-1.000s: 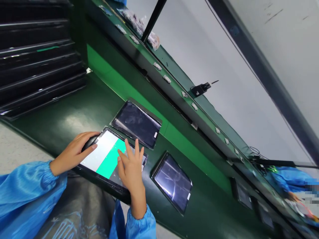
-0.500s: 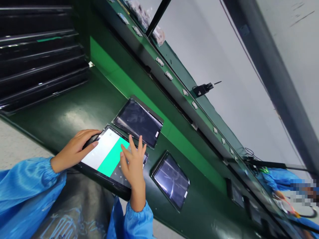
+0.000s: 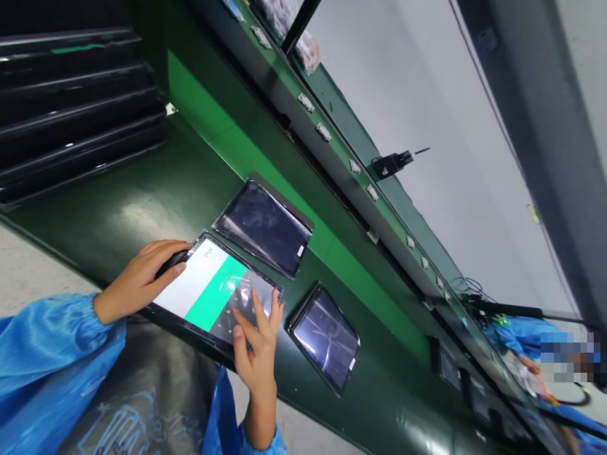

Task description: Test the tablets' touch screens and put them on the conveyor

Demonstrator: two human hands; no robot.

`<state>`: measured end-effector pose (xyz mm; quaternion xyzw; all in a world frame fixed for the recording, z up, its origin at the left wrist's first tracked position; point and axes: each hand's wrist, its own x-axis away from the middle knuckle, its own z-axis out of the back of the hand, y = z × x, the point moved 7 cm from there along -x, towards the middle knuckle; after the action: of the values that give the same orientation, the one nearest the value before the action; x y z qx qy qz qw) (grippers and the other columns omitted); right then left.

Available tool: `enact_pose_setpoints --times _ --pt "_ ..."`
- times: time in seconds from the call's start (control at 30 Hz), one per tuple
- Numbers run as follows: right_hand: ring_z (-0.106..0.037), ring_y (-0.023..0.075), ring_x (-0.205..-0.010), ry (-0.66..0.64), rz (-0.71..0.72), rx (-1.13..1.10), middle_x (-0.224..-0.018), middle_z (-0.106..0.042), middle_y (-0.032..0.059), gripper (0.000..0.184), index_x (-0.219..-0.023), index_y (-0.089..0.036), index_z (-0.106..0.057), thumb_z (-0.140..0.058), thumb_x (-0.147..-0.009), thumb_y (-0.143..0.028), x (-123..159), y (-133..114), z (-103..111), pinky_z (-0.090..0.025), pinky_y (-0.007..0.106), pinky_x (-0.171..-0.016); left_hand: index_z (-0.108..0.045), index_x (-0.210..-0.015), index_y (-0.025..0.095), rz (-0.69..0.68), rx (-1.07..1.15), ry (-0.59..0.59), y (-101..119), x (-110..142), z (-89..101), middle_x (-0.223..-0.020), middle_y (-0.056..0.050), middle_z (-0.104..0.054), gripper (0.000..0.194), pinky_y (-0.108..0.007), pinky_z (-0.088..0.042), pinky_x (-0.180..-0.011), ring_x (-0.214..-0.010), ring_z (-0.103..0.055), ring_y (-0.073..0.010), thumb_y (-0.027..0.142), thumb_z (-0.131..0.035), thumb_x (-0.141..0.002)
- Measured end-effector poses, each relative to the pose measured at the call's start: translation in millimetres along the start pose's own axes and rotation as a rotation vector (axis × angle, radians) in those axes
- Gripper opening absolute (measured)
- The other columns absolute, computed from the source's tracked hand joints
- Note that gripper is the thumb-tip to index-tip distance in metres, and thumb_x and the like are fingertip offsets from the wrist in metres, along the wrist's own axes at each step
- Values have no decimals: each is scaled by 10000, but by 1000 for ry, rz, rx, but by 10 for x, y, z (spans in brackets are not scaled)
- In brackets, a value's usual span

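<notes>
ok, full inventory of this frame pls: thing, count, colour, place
lit tablet: 1, white and green screen, near belt edge, under both hands
dark tablets: 2, black screens off, one beyond the lit one, one to its right
more dark screens: at least 2, black, farther right on the belt
conveyor belt: 1, dark green with a brighter green strip
stacked trays: several, black, top left
small metal clips: a row, silver, along the far rail
co-worker's sleeve: blue, far right
left hand: holds the lit tablet's left end
right hand: fingers on its screen
</notes>
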<state>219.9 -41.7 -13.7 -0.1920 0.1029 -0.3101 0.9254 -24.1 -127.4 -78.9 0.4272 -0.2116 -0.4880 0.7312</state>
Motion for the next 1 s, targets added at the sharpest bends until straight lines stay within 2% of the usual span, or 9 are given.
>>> enact_pose_setpoints --times 0.13,0.37,0.47,0.57,0.73,0.83,1.0 --pt "-95 381 -1530 -81 1 24 -1537 -448 -11 355 -1135 -296 -737 -482 -920 -173 28 -45 -95 -115 773 -1142 -496 -1345 291 -5 -1 -8 18 0 13 -1302 -38 -604 386 -429 -387 -1090 -1224 -547 -263 436 -441 -991" --pt "-212 370 -1508 -121 88 -4 -1467 -537 -42 358 -1043 -317 -761 -517 -852 -140 158 -141 -112 -73 753 -1162 -492 -1348 294 -14 0 -9 17 -1 7 -1320 -31 -591 378 -412 -377 -1098 -1235 -535 -254 421 -447 -994" --pt "-153 367 -1523 -64 67 10 -1526 -468 -12 360 -1162 -305 -718 -497 -910 -175 24 -145 -51 -105 751 -1160 -490 -1343 294 -20 -4 4 28 -7 9 -1313 -37 -594 370 -416 -383 -1091 -1230 -538 -251 419 -446 -998" --pt "-81 357 -1535 -33 6 59 -1591 -365 25 375 -1288 -284 -641 -460 -967 -213 -271 -113 -42 -155 742 -1155 -497 -1334 295 -21 -1 2 41 -10 12 -1314 -39 -597 365 -421 -387 -1087 -1229 -542 -253 425 -445 -997" --pt "-79 344 -1538 -49 -35 77 -1583 -378 63 373 -1300 -258 -632 -408 -1004 -231 -665 -45 -159 -202 748 -1138 -511 -1323 288 -24 14 0 41 -12 18 -1287 -38 -616 361 -413 -405 -1078 -1211 -559 -255 418 -444 -993" --pt "-42 351 -1539 -50 -21 58 -1608 -327 49 373 -1287 -271 -644 -421 -993 -220 -676 -49 -168 -181 774 -1125 -525 -1306 290 -39 20 14 45 -15 20 -1280 -31 -623 345 -405 -408 -1081 -1205 -567 -250 407 -443 -992" --pt "-39 363 -1534 -83 18 6 -1605 -318 2 341 -1143 -278 -731 -482 -932 -181 -592 -91 -147 -164 771 -1133 -537 -1297 297 -38 17 27 46 -17 21 -1275 -19 -630 337 -396 -417 -1077 -1197 -576 -240 395 -451 -986"
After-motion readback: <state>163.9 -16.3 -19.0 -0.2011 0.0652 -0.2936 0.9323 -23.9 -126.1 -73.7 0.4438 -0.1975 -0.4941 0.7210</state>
